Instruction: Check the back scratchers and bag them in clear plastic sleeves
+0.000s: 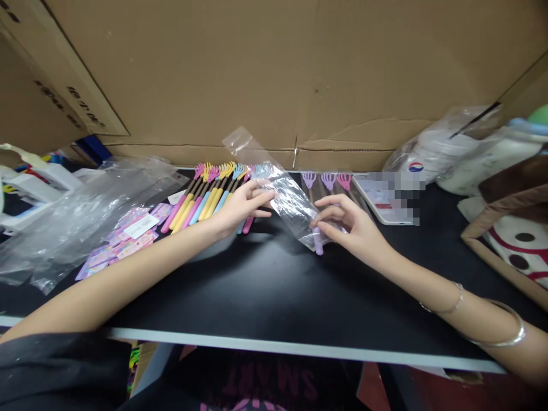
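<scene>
A long clear plastic bag slants between my hands. My left hand has its fingers closed on the bag's left edge, beside a row of hand-shaped back scratchers with pink, yellow and blue handles. At the bag's lower end, the thumb and fingers of my right hand are pinched together. A purple handle sticks out just under those fingertips; I cannot tell whether they grip it too. Behind my right hand lie purple and pink back scratchers, their lower parts partly hidden.
On the left, clear plastic bags overlap printed cards and a white stand. A phone lies right of the scratchers, near a bagged white cup and a brown-handled bag. Cardboard walls the back.
</scene>
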`<act>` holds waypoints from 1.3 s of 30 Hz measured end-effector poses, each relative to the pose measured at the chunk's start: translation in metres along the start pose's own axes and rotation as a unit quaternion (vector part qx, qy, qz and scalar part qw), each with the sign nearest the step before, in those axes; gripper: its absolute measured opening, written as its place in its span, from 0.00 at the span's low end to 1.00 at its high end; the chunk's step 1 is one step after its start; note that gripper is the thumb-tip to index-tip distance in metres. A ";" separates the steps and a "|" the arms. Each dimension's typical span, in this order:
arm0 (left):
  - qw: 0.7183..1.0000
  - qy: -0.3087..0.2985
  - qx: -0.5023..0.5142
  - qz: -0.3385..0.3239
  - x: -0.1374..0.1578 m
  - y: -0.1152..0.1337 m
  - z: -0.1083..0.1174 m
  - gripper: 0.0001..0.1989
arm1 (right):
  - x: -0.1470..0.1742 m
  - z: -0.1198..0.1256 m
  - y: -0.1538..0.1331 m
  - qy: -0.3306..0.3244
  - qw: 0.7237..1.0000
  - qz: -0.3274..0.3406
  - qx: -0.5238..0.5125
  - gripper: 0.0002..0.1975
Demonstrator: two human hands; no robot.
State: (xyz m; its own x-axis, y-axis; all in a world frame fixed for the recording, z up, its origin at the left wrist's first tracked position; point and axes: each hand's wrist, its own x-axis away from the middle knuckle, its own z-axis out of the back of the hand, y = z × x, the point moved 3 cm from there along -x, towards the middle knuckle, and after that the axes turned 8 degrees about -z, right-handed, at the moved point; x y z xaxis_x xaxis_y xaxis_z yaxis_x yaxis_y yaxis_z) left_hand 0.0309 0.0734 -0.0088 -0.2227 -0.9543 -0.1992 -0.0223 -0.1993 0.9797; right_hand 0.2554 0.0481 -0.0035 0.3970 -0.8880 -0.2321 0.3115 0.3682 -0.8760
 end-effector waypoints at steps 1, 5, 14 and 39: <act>0.999 -0.012 -0.038 -0.022 -0.001 0.001 0.002 0.17 | -0.001 0.001 0.000 0.008 1.000 0.003 0.000 0.13; 0.927 -0.056 -0.305 -0.213 0.000 0.011 0.006 0.12 | -0.005 0.009 0.000 0.052 0.997 0.027 0.039 0.11; 0.540 -0.243 -0.613 -0.522 0.034 0.013 -0.028 0.13 | -0.005 0.026 -0.005 0.167 0.973 0.118 0.107 0.11; 0.684 -0.253 -0.587 -0.351 0.032 -0.008 -0.029 0.36 | 0.017 -0.015 -0.020 0.036 0.755 0.448 0.477 0.09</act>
State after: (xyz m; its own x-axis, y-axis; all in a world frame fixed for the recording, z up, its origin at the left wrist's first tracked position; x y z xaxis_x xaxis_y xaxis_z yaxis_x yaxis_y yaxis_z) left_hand 0.0517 0.0380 -0.0235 -0.8745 -0.3916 -0.2862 0.4351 -0.8941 -0.1061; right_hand 0.2432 0.0218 0.0038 0.7805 -0.1651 -0.6030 0.4396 0.8307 0.3416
